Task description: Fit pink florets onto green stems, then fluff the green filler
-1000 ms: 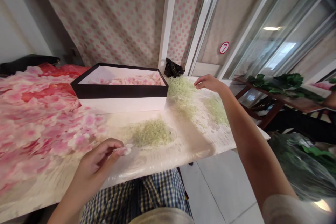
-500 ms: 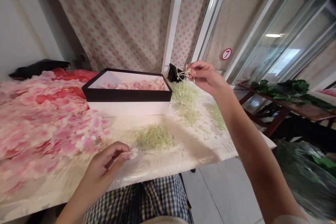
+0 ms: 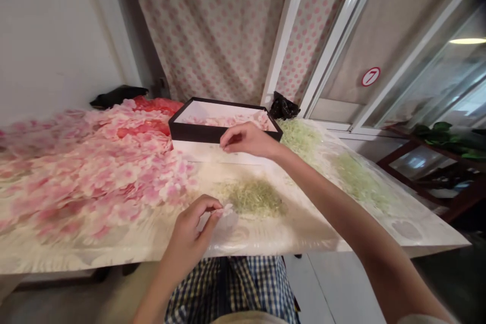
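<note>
My left hand [image 3: 195,223] pinches a small pale artificial flower [image 3: 227,209] between thumb and fingertips, low over the table's front. My right hand [image 3: 248,140] is raised in front of the box, its thumb and fingers closed together. Anything between those fingertips is too small to make out. A white box with a black rim [image 3: 228,134] holds pink petals [image 3: 243,120], and my right hand covers part of its front. Just beyond the flower lies a small pile of thin green stems [image 3: 258,196] on the tabletop.
A broad heap of pink petal flowers [image 3: 114,172] spreads over the table's left, with red plastic [image 3: 159,106] behind. More green stems [image 3: 301,136] lie right of the box, and another patch [image 3: 362,182] farther right. A black bag [image 3: 284,106] stands behind the box.
My right hand has moved left from the far stems to the front of the box; the stems it held no longer show. My left hand still holds the flower. The view has turned left.
</note>
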